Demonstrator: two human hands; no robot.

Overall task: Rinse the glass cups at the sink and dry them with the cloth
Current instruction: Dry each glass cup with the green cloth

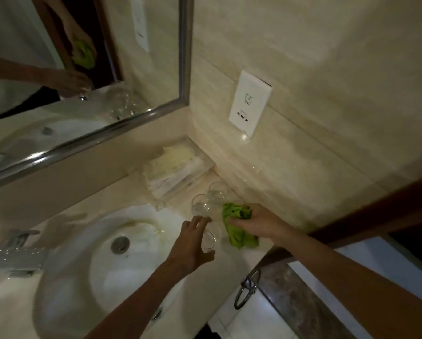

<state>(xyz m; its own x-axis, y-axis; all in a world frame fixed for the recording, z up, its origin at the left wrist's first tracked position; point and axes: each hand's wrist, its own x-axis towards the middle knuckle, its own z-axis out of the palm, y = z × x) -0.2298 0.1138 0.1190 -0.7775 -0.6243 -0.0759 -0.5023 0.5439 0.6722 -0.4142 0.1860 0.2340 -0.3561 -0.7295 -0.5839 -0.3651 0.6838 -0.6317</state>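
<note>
Three clear glass cups stand on the beige counter to the right of the white sink (65, 277). The nearest cup (209, 240) is under my left hand (193, 243), whose fingers are spread around its rim; whether they touch the glass I cannot tell. Two more cups stand behind it, one (201, 205) in the middle and one (217, 190) closer to the wall. My right hand (256, 222) grips a green cloth (239, 226), which hangs down onto the counter beside the cups.
A chrome tap (14, 255) sits at the sink's left. A stack of wrapped packets (178, 170) lies in the corner under the mirror (83, 69). A wall socket plate (250, 104) is above. A metal towel ring (248, 288) hangs off the counter's front edge.
</note>
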